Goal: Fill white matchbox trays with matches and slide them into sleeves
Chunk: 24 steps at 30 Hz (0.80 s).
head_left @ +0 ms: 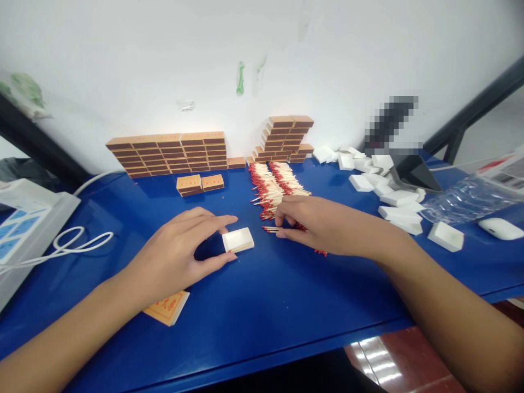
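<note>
A white matchbox tray (pixel 238 240) with a few matches along its near side lies on the blue table. My left hand (pixel 184 248) holds its left end between thumb and fingers, the index finger stretched out above it. To the right, my right hand (pixel 307 224) pinches several matches (pixel 269 229), their red heads pointing left. Just behind it lies a large pile of red-headed matches (pixel 266 188) in two rows. An orange matchbox sleeve (pixel 170 308) lies partly hidden under my left wrist. More match heads (pixel 321 252) show below my right hand.
Stacked matchboxes (pixel 167 155) and a second, stepped stack (pixel 286 139) stand against the wall, with two matchboxes (pixel 200 184) in front. Loose white trays (pixel 380 180) are scattered at right beside a clear plastic bottle (pixel 462 199) and white mouse (pixel 500 228). A white cable (pixel 82 245) lies left.
</note>
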Available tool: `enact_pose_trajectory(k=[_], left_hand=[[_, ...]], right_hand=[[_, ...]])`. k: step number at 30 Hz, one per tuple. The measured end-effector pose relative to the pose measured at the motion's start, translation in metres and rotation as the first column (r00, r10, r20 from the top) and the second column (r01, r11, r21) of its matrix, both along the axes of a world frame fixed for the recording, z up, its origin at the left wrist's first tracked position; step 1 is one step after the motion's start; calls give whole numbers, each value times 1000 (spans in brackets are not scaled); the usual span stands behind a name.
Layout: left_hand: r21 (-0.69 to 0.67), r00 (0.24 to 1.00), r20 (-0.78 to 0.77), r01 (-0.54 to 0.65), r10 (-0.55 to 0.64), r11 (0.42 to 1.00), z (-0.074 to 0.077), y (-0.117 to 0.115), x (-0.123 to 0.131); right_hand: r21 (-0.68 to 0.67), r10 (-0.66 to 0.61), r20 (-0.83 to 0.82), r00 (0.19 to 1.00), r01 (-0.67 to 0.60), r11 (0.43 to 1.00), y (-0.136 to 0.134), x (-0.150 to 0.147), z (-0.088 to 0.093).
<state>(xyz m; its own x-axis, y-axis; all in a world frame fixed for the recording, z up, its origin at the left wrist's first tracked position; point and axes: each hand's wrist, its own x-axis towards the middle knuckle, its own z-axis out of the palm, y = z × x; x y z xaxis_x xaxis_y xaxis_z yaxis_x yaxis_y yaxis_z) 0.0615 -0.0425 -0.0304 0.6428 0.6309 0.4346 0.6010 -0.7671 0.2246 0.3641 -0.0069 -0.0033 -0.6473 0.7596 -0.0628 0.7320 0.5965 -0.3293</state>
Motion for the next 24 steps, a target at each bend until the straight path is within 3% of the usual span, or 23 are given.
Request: enact_pose_trajectory(k=[7,15,24], left_hand=[[-6,1000,6,2,-2,1000,0,0,1],[97,1000,-19,4,-2,995,0,-2,6],[149,998,-35,62,-57,987,-1,-3,14]], right_hand=[[-6,6,39,999,-5,1000,-3,-2,-3],[79,68,-117,991,-59,995,-16,-16,5],[227,153,55,987,-161,960,-28,-46,-4]])
